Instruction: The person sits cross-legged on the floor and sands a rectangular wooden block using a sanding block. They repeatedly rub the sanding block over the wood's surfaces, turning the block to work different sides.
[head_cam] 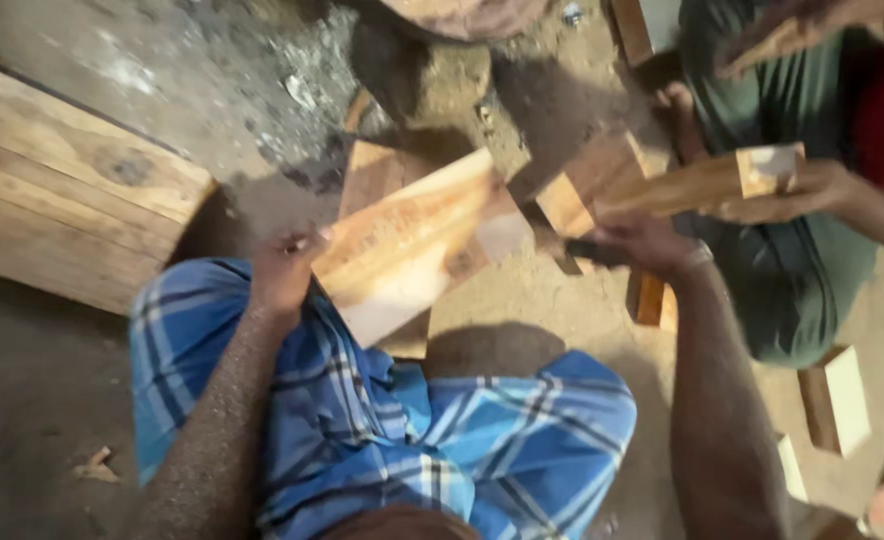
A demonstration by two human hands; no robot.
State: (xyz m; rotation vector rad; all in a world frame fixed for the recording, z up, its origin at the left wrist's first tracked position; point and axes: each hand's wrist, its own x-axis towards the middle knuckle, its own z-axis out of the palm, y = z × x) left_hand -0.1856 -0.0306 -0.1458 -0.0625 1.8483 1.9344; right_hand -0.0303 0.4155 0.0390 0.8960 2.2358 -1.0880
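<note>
Left hand (284, 268) pinches wooden board (417, 245); right hand (642, 243) clenched around dark handle (590, 251).

No packages, labels, signs or screens in view.

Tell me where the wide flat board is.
Head view, centre: the board lies tilted on the blue checked cloth, its left end gripped by the left hand.
</note>
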